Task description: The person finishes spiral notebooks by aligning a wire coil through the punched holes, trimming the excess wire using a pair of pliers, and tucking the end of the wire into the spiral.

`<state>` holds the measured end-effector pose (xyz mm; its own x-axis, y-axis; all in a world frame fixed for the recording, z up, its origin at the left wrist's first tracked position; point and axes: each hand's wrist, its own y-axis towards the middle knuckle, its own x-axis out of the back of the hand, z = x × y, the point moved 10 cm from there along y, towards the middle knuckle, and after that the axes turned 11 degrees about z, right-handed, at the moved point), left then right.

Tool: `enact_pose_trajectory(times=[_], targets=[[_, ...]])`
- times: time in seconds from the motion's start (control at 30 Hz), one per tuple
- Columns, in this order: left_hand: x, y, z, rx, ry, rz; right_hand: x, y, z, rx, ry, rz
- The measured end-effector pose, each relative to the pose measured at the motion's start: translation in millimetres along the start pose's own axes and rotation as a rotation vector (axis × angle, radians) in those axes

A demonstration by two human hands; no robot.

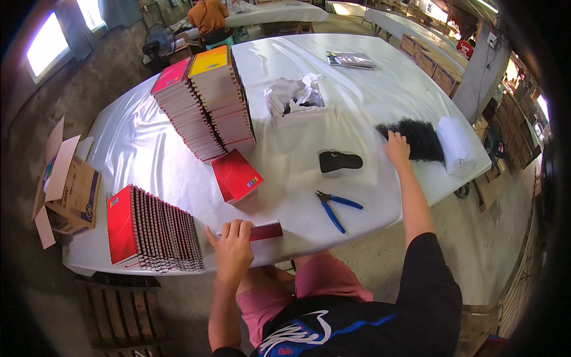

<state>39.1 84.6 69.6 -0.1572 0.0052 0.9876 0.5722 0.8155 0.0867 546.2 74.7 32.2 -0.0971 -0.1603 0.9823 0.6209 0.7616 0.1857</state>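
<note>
My left hand (234, 244) is closed on a red notebook (267, 231) that stands on edge at the front of the table. My right hand (397, 146) reaches to the left end of a heap of black spiral binding coils (421, 140), fingers bent in at its edge; a single coil cannot be made out in them. Between my hands lie cutting pliers with blue handles (336, 208), jaws apart. Behind them is a flat black rounded piece (341, 161). Another red notebook (236, 176) lies flat beyond my left hand.
Left of my left hand stands a row of spiral-bound red notebooks (156, 229). Two tall notebook stacks (205, 107) rise behind. Crumpled white wrapping (294, 95), a white roll (457, 146) and a flat packet (351, 60) share the table. An open carton (71, 187) sits left; a person (208, 18) is far back.
</note>
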Motion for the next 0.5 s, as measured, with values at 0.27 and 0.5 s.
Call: enact_pose_trajectory(times=[0.27, 0.5], targets=[[-3.1, -5.8, -16.8, 0.181, -0.164, -0.481, 12.7, -3.2, 19.0, 0.137, -0.11, 0.154], [2.0, -10.2, -5.2, 0.227, -0.22, -0.658, 73.5, -90.7, 158.0, 0.668, 0.462, 0.204]])
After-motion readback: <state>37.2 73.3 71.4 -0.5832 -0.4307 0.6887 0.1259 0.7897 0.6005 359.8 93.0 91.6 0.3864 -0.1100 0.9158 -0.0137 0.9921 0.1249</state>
